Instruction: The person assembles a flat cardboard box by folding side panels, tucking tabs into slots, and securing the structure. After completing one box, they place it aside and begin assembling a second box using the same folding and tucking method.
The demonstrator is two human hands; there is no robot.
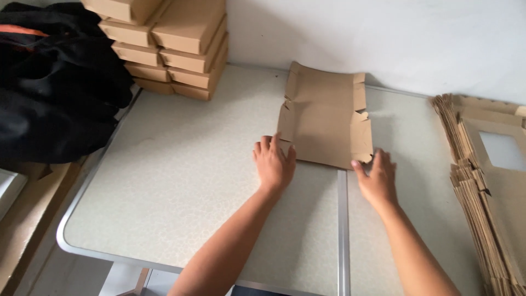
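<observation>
Our left hand [274,163] & right hand [377,176], both spread flat, touching 1 flat cardboard blank [325,123], blank stack [487,192] right of right hand, folded boxes [170,44] far left.

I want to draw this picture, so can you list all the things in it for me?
flat cardboard sheet: one, brown, lying on the table near the wall
table: one, pale speckled top with a metal rim
folded boxes: a stack, too many to count, brown, back left corner of the table
pile of flat sheets: many, brown, right edge
black bag: one, black with an orange strip, far left
wall: white, behind the table
left hand: flat on the sheet's near left corner
right hand: at the sheet's near right corner
</observation>
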